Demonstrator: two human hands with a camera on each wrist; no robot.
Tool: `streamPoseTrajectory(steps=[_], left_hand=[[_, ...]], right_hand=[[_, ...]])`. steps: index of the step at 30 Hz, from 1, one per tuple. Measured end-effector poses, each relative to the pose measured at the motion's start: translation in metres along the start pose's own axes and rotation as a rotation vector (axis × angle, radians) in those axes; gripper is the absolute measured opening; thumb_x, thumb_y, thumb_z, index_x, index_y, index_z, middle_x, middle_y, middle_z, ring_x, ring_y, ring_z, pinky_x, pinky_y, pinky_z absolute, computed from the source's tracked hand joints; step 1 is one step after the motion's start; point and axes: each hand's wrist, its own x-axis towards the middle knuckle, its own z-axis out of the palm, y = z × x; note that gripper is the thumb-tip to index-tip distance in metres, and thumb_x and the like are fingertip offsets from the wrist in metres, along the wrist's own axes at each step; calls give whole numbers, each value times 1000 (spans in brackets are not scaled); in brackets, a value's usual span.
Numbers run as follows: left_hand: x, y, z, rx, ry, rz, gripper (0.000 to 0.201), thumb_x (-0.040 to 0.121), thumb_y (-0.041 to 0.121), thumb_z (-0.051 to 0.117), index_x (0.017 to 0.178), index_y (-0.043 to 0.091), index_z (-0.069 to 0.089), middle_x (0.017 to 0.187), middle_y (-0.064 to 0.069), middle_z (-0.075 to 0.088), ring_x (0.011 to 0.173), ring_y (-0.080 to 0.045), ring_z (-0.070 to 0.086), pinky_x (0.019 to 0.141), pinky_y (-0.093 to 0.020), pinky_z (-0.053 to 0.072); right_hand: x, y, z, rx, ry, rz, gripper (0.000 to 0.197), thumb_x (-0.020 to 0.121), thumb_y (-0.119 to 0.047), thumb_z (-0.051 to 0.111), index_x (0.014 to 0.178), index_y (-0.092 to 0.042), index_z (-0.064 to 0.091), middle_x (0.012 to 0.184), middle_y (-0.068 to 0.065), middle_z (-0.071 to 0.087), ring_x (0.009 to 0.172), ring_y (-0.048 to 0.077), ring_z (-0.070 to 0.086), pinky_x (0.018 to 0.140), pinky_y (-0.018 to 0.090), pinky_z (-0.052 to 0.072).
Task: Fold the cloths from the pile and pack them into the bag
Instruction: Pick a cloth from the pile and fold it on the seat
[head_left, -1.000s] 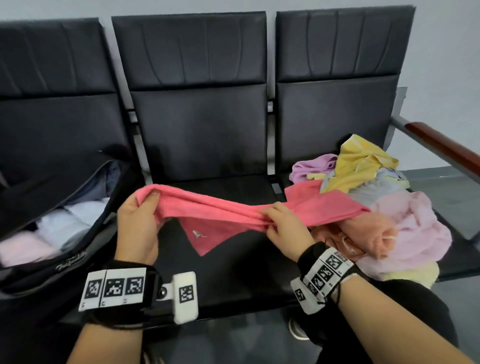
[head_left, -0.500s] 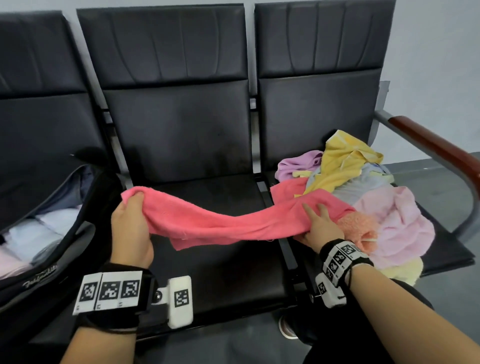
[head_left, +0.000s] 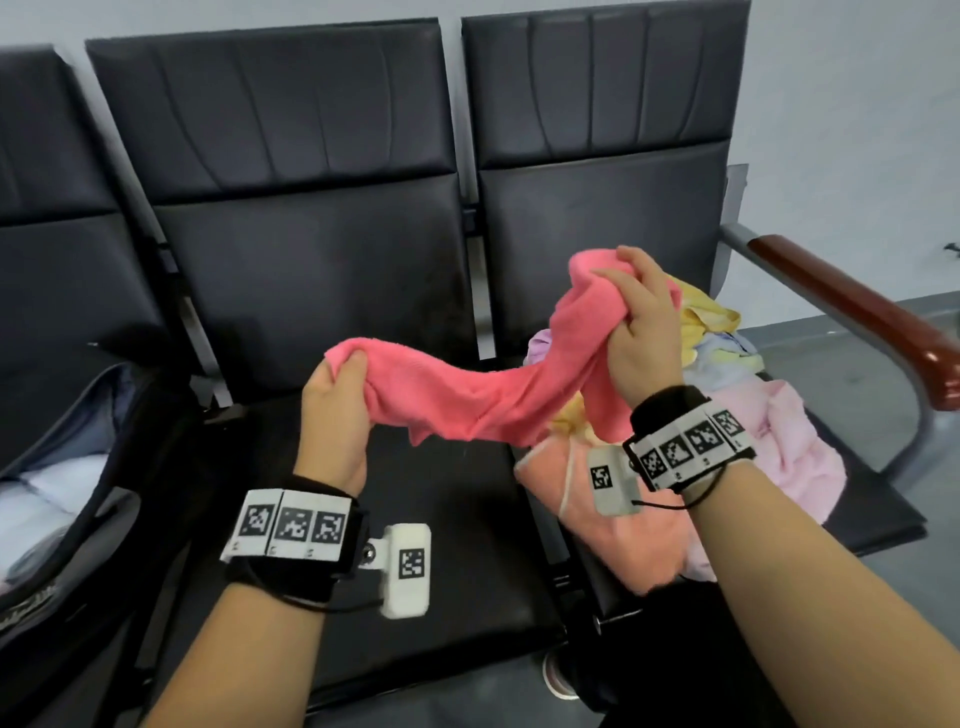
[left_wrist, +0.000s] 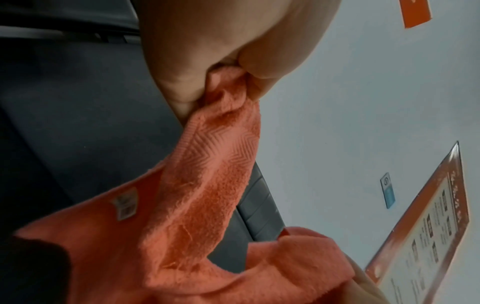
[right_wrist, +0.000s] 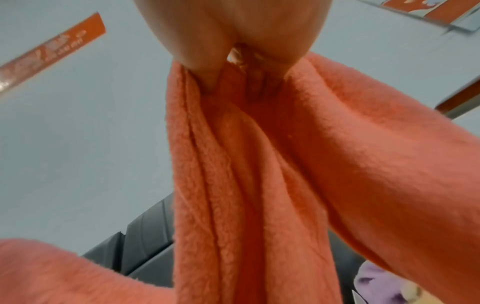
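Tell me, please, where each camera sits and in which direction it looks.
Head: worn on the head, looks forward and down at the seats, bag and pile; both forearms, left hand and right hand show.
Left wrist: looks along the palm, up past seat backs to the wall.
Right wrist: looks up along the palm toward the wall.
Shared: all three show the pink cloth.

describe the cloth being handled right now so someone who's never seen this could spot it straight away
Find the row of black seats against the wall. Above the middle seat, a coral-pink towel hangs in the air, gripped by the left hand and the right hand. It is the only cloth off the seat and the deepest pink; the pile to the right is pale pastel.
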Motion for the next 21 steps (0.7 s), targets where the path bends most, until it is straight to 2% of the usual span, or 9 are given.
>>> streamPoseTrajectory(steps=[2,4,6,10,12,15,19,21], left_hand=[[-3,-3,1,13,-30,1,22,103,18,47,104,18,69,105,-5,75,108,-18,69,101,-48,53],[-6,-6,-4,21,-34,-1,23,103,18,48,100,22,70,101,0,76,107,-16,70,102,-46,52],[-8,-8,-13,16,-17,1,23,102,18,49,99,23,71,99,2,77,106,-15,70,102,-44,53],[-12,-6,-31,1,4,6,22,102,17,49,102,21,70,106,-3,74,110,-19,69,102,-42,52],[-14,-1,-40,-21,16,21,21,103,16,49,103,21,69,109,-5,73,111,-19,68,102,-41,52],[-13,10,-65,-47,96,66,21,103,16,48,101,22,68,106,-3,71,107,-17,67,101,-38,52],[-10,14,-118,-42,238,89,22,102,16,48,96,25,67,100,-1,69,103,-16,64,98,-39,50],[-12,9,-144,-15,286,61,23,102,15,47,93,23,67,93,1,69,97,-14,65,91,-33,52]], right_hand=[[-3,-7,1,3,-60,19,50,82,13,42,119,-7,68,144,3,46,135,16,39,116,16,20],[-9,-8,2,-50,-120,24,51,81,15,43,120,-5,67,144,8,47,135,19,41,119,24,22],[-16,-9,4,-57,-147,14,51,79,15,44,119,-6,68,142,9,50,132,19,43,118,25,24],[-31,-22,14,-24,-224,-40,53,79,14,45,119,-13,69,139,4,53,130,18,46,115,38,33],[-33,-40,20,27,-241,-83,51,81,10,46,119,-15,69,137,1,54,129,18,47,115,36,33],[-34,-76,33,127,-220,-180,49,81,8,48,117,-18,70,133,-4,57,127,14,51,111,20,31],[-49,-101,63,214,-298,-242,45,79,5,48,113,-13,70,121,-3,64,116,9,57,105,24,41],[-64,-97,83,172,-368,-174,42,79,2,47,111,-14,69,113,-4,67,108,8,59,100,24,44]])
